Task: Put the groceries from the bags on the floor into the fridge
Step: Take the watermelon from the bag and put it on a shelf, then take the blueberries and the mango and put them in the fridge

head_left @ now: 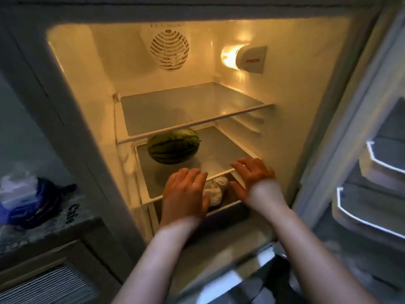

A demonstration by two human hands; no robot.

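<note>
We judge the stocking well begun: a watermelon [173,149] sits on the fridge's lower shelf [221,150], and a white bagged bundle [213,190] lies in the drawer beneath. Our left hand [186,194] and right hand [254,178] hover apart with relaxed fingers, holding nothing, either side of that bundle. Next we likely need the floor bags, which are out of view.

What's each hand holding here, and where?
Nothing gripped. Left hand and right hand lie open at the lower shelf's front edge, above a white bag.
</note>
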